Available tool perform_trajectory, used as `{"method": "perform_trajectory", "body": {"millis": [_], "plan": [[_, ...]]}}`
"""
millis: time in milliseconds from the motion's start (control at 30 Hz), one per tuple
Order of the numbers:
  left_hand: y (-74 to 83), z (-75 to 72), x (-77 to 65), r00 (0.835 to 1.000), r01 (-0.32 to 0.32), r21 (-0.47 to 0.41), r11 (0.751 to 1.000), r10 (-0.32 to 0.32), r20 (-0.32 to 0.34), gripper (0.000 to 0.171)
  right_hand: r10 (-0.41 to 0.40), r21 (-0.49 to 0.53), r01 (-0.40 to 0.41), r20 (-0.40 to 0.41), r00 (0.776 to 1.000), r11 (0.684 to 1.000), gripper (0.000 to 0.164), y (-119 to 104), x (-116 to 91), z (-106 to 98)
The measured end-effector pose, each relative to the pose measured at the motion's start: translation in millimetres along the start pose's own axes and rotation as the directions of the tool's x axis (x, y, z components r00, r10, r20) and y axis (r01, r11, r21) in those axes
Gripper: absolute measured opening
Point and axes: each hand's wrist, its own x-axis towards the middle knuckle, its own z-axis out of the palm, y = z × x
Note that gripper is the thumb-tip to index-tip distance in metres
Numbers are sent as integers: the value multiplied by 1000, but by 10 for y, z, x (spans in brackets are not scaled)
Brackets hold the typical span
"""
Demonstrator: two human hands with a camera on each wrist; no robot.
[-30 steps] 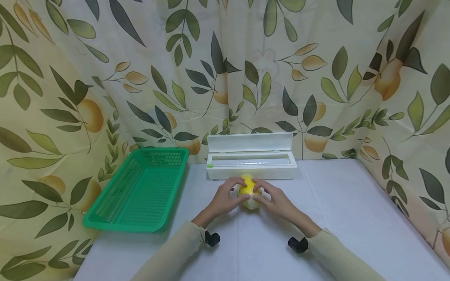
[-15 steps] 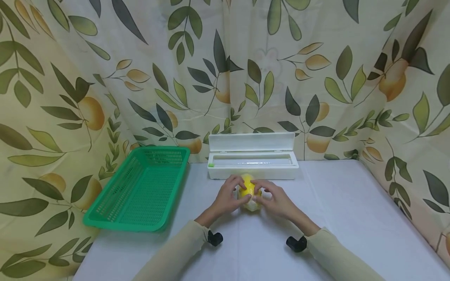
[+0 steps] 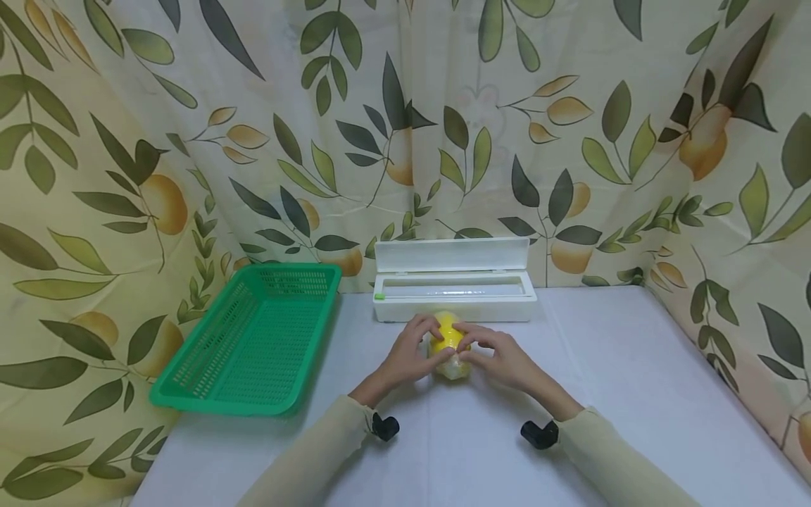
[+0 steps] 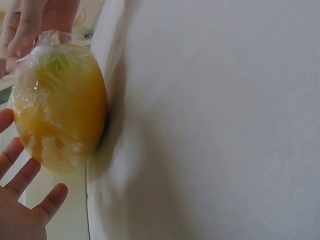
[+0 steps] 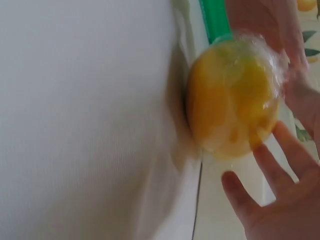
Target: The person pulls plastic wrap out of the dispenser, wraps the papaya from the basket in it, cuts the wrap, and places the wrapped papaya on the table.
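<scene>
An oval yellow fruit (image 3: 447, 338), tightly covered in clear cling film, sits on the white cloth in front of the box. Its skin shows orange-yellow with a green patch at the gathered end in the left wrist view. My left hand (image 3: 405, 355) holds it from the left, thumb and index finger curved round its near side. From the other side my right hand (image 3: 500, 358) brings thumb and index finger together on the cling film (image 5: 270, 62) at the near end. Other right fingertips touch the fruit lower down in the right wrist view.
Directly behind the fruit stands a white wrap dispenser box (image 3: 469, 310), lid up, with a film roll inside. A green perforated basket (image 3: 260, 359) is at the left. A leaf-patterned curtain (image 3: 418, 141) hangs round the back and sides.
Both hands stay around the fruit. My right thumb and index finger have shifted slightly and drawn together on the film; basket and box stay put.
</scene>
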Motion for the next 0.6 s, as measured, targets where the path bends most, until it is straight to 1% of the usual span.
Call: {"method": "perform_trajectory", "body": {"millis": [100,167,267,400,500,600], "plan": [[-6,-33,7,999,15,-3,1000,-14,29,34,-27,15,26,59,998,1000,16,36,-17,-42],[-22,-36,23,999,17,7,1000,-18,44,35,-43,21,42,67,997,999,19,58,-20,-60],[-49,-29,52,999,6,5,1000,-6,48,35,-44,13,44,25,999,999,17,71,-1,-62],[-60,-11,85,999,11,-10,1000,-11,48,34,-16,-9,15,-37,999,1000,14,67,55,-50],[-53,-11,102,999,24,-20,1000,-23,44,33,-2,-22,1,-43,999,1000,14,67,91,-44],[-60,-12,108,999,22,-27,999,-22,33,31,3,-28,-4,-35,999,1000,14,56,114,-41]]}}
